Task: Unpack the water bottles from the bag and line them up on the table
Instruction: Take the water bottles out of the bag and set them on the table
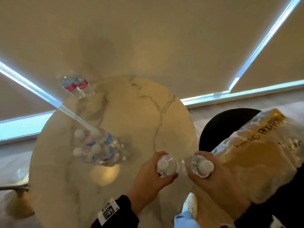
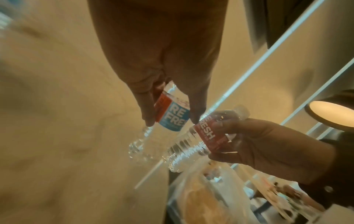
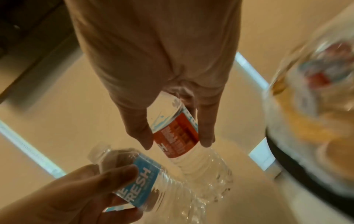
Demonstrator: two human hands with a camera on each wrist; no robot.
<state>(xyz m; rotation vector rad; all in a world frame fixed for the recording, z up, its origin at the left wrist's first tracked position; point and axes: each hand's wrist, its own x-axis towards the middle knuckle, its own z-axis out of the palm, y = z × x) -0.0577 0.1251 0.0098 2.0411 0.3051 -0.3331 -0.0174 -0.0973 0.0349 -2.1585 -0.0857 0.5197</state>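
My left hand (image 1: 167, 168) grips a clear water bottle (image 2: 172, 112) with a red and blue label, just below its white cap. Beside it, my right hand (image 1: 199, 168) grips a second bottle (image 3: 176, 134) the same way. Both bottles hang bottoms down, close together, over the near right edge of the round marble table (image 1: 139, 112). Several capped bottles (image 1: 97, 148) stand in a cluster on the table's left side. Two more bottles (image 1: 75, 87) stand at its far left edge. The translucent plastic bag (image 1: 255, 153) with yellow print lies to the right of my hands.
The bag rests on a round black seat (image 1: 213, 125) right of the table. A gold-coloured stand (image 1: 18, 199) is low on the left. Window blinds (image 1: 148, 38) rise behind the table. My shoe (image 1: 191, 204) shows below my hands.
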